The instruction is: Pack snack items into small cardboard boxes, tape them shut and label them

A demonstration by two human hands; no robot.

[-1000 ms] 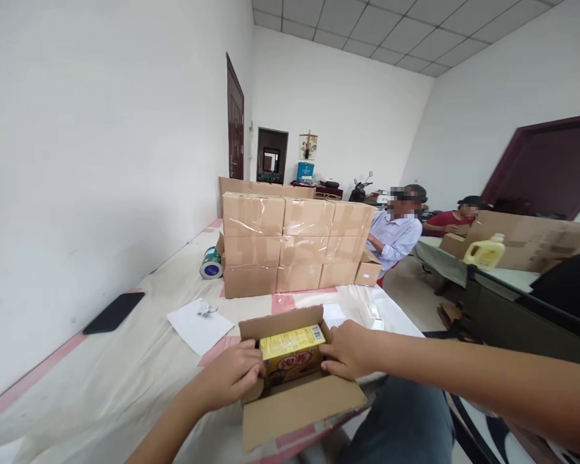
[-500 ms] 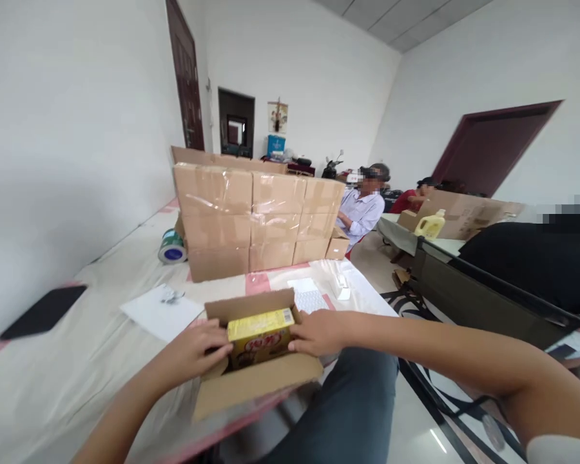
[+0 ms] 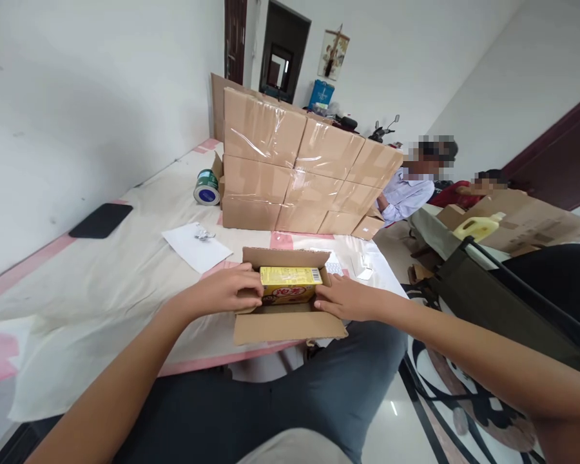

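Observation:
A small open cardboard box (image 3: 285, 325) sits at the near table edge, its front flap folded toward me. Inside it stands a yellow packet (image 3: 290, 278) with red print and a barcode. My left hand (image 3: 227, 291) is curled around the packet's left end. My right hand (image 3: 344, 298) presses its fingers against the packet's right end at the box wall. Both hands grip the packet between them, partly sunk in the box.
A stack of taped cartons (image 3: 299, 174) stands behind the box, with a tape roll (image 3: 207, 187) at its left. A white paper (image 3: 196, 244) and a black flat object (image 3: 101, 220) lie on the table cover. Two people sit at the right near a yellow jug (image 3: 478, 227).
The camera has tilted down and the view has shifted. The packet sits lower in the box than a second ago, with both hands still at its ends.

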